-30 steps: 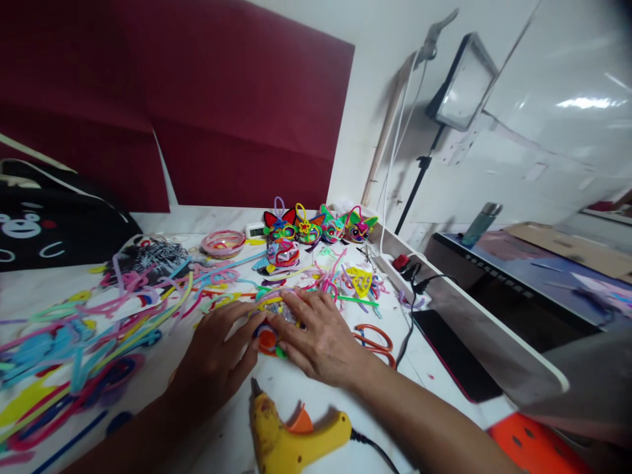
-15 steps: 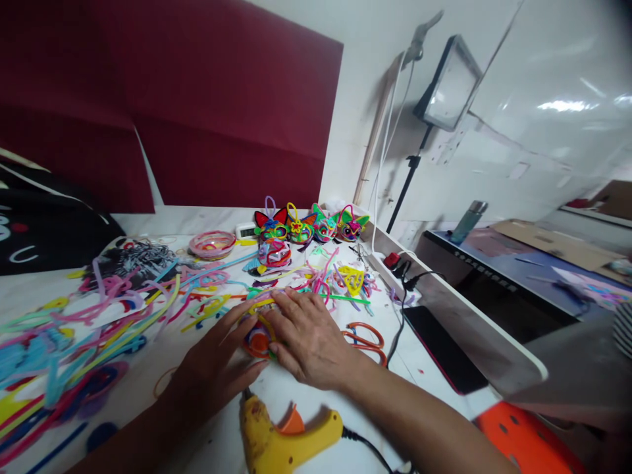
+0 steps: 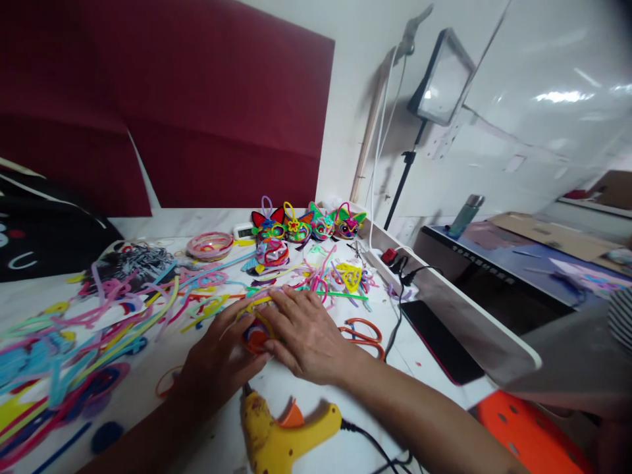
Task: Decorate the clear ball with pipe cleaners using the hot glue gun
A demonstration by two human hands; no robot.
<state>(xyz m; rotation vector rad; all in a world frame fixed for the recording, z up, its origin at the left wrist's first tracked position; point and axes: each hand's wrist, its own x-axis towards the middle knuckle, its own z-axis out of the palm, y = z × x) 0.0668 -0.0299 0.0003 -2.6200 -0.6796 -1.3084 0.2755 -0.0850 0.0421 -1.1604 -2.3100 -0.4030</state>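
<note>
My left hand [image 3: 217, 359] and my right hand [image 3: 303, 332] press together on a small colourful craft piece [image 3: 255, 337] with an orange-red round part, lying on the white table [image 3: 320, 401]. The right hand's fingers lie flat over the piece, and the left hand's fingers close against its left side. Most of the piece is hidden under the fingers. A yellow glue gun [image 3: 276, 434] lies just in front of my hands, its nozzle pointing toward them.
Loose coloured pipe cleaners [image 3: 99, 309] cover the table's left and middle. A row of finished cat-face ornaments [image 3: 306, 227] stands at the back. Orange scissors [image 3: 363, 332] lie right of my right hand. A black phone [image 3: 439, 339] and cables lie further right.
Both hands stay pressed on the craft piece. The view has shifted slightly to the right, so everything sits a little further left.
</note>
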